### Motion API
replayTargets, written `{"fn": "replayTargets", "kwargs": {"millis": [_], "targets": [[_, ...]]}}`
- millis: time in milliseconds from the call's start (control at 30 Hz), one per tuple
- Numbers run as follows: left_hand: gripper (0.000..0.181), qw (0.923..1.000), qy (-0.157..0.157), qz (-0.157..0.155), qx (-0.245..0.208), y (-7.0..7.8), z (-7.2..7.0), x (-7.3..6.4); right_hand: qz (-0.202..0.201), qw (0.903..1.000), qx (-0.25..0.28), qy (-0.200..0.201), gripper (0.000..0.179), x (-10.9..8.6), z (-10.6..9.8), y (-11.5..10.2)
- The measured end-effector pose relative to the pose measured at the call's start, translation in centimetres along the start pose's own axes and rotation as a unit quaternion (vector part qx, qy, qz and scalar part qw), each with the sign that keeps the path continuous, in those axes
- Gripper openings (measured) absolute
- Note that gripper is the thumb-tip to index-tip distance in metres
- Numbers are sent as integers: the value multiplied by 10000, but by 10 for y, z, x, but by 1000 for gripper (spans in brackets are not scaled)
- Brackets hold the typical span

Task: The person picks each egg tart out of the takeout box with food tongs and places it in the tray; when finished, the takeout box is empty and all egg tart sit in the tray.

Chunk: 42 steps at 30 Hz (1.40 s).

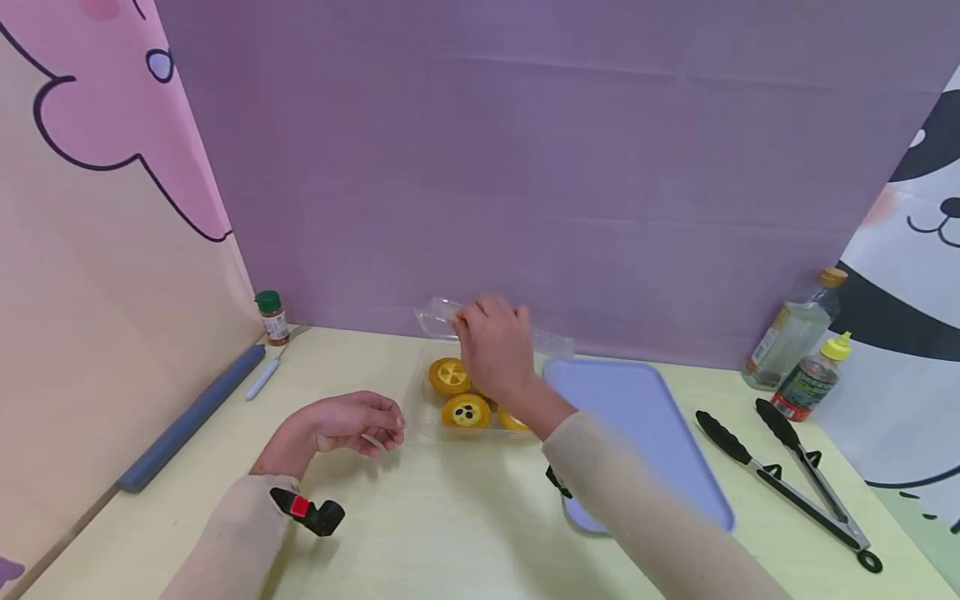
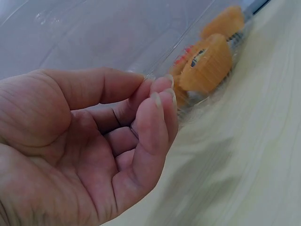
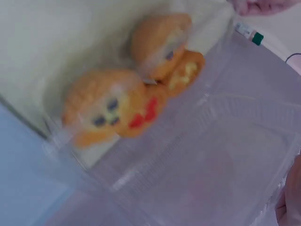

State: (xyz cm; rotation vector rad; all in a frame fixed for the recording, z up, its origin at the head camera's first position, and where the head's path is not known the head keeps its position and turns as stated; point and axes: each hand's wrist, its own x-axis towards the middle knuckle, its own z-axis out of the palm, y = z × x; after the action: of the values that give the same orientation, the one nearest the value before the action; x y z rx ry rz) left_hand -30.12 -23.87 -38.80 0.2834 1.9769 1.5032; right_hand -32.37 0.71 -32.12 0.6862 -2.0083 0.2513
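Note:
A clear plastic clamshell box stands at the back middle, its transparent lid swung up and back. Several small fruit tarts fill it, topped with dark berries, yellow pieces or red fruit. My right hand reaches over the box and grips the lid's edge; in the right wrist view only part of that hand shows. Left of the box, my left hand hovers with loosely curled fingers and holds nothing. In the left wrist view its fingertips overlap the box's near side.
A lilac tray lies right of the box, under my right forearm. Farther right are black-tipped tongs, a clear bottle and a yellow-capped bottle. On the left are a dark blue roll, a thin-handled tool and a green-capped jar.

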Motion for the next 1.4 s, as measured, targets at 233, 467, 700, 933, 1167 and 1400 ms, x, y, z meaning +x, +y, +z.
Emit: {"fn": "replayTargets", "kwargs": {"millis": [233,467,700,933,1167,1400], "targets": [[15,10000,67,-35,60,0,-2,0,-291,9973,-519,-434,19,26,-5,19],[16,9999,46,-49,135,-1,0,2,-214,9990,-137,-371,18,36,0,32],[17,9996,89,-55,270,6,-1,3,84,9992,79,-382,19,52,2,37],[18,9995,55,-19,315,10,-1,3,428,9957,97,-817,21,58,0,38],[19,9995,91,-36,309,6,-1,2,736,9937,251,-810,23,59,4,36],[20,9993,109,-95,332,1,-1,-1,952,9913,453,-783,25,65,8,37]]}}
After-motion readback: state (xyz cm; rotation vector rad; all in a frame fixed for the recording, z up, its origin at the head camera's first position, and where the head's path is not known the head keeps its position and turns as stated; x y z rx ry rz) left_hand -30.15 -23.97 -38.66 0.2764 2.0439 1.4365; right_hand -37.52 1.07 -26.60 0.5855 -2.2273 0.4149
